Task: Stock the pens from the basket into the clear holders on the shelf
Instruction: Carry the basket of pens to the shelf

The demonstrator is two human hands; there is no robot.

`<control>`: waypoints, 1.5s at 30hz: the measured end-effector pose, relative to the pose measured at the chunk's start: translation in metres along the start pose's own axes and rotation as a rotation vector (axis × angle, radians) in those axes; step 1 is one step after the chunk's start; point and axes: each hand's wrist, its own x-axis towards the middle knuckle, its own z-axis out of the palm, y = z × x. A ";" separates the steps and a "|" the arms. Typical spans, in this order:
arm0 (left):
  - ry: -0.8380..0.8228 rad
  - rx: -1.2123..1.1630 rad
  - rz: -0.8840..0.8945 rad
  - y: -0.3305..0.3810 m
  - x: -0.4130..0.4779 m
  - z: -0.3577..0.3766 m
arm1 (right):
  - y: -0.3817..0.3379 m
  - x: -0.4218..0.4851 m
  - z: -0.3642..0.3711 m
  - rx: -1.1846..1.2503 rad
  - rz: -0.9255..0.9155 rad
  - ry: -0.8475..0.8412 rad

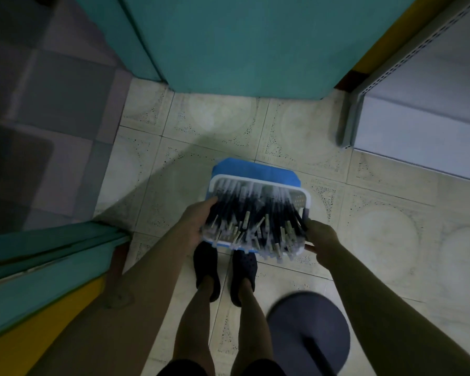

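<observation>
Pretty dim shot: left hand [198, 226] and right hand [322, 240] each curl round a side of the basket [255, 179], fingertips hidden underneath, pens [255, 213] a dark blurry heap.

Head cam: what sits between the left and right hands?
The white basket, heaped with dark pens, fills the gap: left hand grips its left edge, right hand its right. Shown in the head view.

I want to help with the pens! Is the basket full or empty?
Full. Dark pens heap across the basket, some sticking out past its near rim. Left hand and right hand hold its sides.
</observation>
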 end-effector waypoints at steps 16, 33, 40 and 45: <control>0.244 0.313 0.615 0.030 -0.164 -0.125 | -0.081 -0.199 0.011 -0.049 -0.363 0.056; 0.754 -0.317 0.822 -0.001 -0.307 -0.185 | -0.208 -0.312 0.046 -0.401 -0.982 -0.528; 1.047 -0.517 0.788 -0.074 -0.361 -0.160 | -0.194 -0.333 0.073 -0.554 -1.089 -0.752; 1.241 -0.657 0.652 -0.157 -0.393 -0.144 | -0.147 -0.361 0.107 -0.732 -1.074 -0.926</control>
